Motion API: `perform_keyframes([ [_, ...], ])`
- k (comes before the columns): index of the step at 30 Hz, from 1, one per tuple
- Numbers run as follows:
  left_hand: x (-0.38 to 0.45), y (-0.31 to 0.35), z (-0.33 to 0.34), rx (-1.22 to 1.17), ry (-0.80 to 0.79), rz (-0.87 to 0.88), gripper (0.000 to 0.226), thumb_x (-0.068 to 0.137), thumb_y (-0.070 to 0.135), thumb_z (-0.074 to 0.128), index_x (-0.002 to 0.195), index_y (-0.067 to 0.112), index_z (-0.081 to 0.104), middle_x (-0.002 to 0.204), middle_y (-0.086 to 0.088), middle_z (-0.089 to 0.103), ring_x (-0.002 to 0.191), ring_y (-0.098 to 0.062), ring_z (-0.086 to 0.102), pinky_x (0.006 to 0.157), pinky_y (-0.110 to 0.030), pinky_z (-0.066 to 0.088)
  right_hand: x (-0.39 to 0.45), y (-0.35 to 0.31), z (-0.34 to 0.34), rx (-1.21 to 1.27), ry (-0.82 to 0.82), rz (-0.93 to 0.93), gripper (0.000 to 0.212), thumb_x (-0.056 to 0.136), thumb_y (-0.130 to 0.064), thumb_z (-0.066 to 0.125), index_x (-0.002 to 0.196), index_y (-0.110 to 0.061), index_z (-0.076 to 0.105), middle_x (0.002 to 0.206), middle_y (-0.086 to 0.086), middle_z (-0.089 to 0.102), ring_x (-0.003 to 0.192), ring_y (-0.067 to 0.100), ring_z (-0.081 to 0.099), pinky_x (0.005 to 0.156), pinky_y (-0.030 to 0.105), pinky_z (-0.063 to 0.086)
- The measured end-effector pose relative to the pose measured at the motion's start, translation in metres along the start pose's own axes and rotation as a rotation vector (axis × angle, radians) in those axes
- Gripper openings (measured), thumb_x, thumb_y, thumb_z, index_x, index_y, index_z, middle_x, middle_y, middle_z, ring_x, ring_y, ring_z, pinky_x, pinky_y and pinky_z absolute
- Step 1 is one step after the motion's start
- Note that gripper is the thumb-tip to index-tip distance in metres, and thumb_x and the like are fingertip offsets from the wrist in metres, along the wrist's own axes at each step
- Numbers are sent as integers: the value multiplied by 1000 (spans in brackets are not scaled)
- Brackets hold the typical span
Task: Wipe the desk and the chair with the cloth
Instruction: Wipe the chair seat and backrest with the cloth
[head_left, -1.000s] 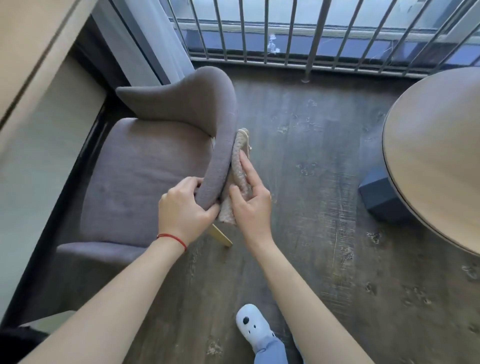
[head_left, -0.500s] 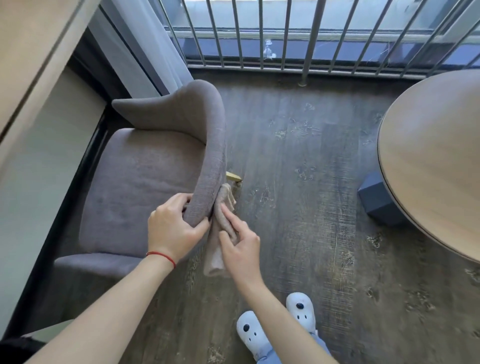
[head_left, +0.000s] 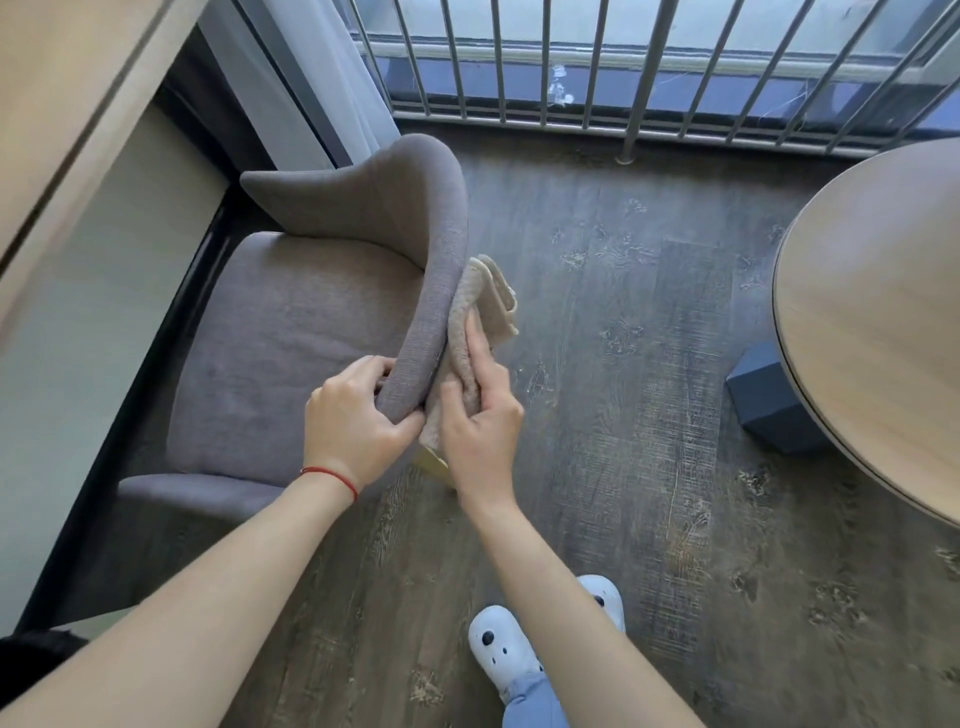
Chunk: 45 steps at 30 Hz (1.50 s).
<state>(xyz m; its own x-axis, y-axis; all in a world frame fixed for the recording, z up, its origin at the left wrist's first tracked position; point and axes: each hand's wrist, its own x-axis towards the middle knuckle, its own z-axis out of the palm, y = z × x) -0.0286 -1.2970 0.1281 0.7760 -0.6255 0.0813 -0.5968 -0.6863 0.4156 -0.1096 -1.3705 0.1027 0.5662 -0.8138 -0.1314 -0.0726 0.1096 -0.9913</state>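
Right hand (head_left: 480, 436) presses the upright cloth (head_left: 470, 332) lengthwise against the chair (head_left: 311, 332); left hand (head_left: 353, 426) grips its backrest.

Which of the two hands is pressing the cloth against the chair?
The right hand: it presses the beige cloth against the outer side of the chair back. The left hand, with a red wrist string, only holds the back's edge.

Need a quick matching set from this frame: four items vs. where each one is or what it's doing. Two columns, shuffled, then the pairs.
Items:
1. left hand
2. cloth
3. round table
4. blue block

States:
A. on the floor under the table edge
B. gripping the end of the chair backrest
C. at the right edge of view, untouched
D. pressed against the backrest's outer side by the right hand

Pairs: 1-B, 2-D, 3-C, 4-A
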Motion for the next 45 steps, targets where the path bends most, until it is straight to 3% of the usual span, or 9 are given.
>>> perform_keyframes([
  [4,-1,1,0,19,-5,3,37,61,38,59,86,12,66,81,-3,70,76,-25,64,62,-25,34,-12,21,-8,-63,-59,216,57,84,9,48,132,-19,54,123,15,65,115,22,60,88,8,39],
  [9,0,0,-1,-29,2,11,47,59,47,50,86,13,66,82,-1,70,76,-23,65,63,-25,38,-36,7,-5,-40,-80,-53,66,84,5,50,139,-30,40,130,10,59,108,8,55,97,8,36],
  [13,-1,-1,1,-5,7,15,47,58,47,49,87,14,66,84,0,70,78,-23,65,63,-25,36,5,7,-2,-90,11,88,63,82,12,48,137,-17,47,110,8,60,101,31,57,89,18,39],
  [25,0,-2,1,-1,-8,28,44,60,46,51,86,14,65,78,9,60,75,-20,62,62,-24,34,69,-7,4,-170,-28,-157,61,84,10,43,140,-14,45,139,9,54,113,22,50,101,9,32],
  [29,-1,-1,0,-16,-9,10,46,59,48,51,86,13,66,82,1,69,75,-22,63,63,-29,42,93,-3,-10,-182,-116,99,53,86,10,42,135,-9,51,139,9,54,131,24,48,112,24,32],
  [33,-1,-1,1,-25,-28,6,45,60,48,51,85,14,65,80,1,67,71,-19,59,61,-29,42,49,0,-9,-200,-81,-145,61,84,8,44,141,-14,42,143,6,51,120,15,49,103,11,30],
  [38,-2,-1,0,-13,-35,9,46,61,47,50,86,12,65,82,-1,68,71,-22,61,61,-31,45,-13,45,-21,-182,-301,261,57,86,11,43,136,-15,49,138,2,54,134,16,44,101,7,30],
  [41,0,-1,-1,-25,-39,32,47,62,46,50,89,11,66,83,-1,69,74,-22,63,62,-33,50,-26,29,-19,-77,-44,36,59,90,4,47,140,-26,41,137,-20,49,127,7,47,99,1,30],
  [45,0,-1,-3,-38,-61,43,47,63,44,48,92,11,64,81,3,62,72,-20,61,61,-29,46,-22,18,9,-103,-56,-142,59,90,0,45,144,-22,35,152,-10,34,122,7,42,105,8,27],
])
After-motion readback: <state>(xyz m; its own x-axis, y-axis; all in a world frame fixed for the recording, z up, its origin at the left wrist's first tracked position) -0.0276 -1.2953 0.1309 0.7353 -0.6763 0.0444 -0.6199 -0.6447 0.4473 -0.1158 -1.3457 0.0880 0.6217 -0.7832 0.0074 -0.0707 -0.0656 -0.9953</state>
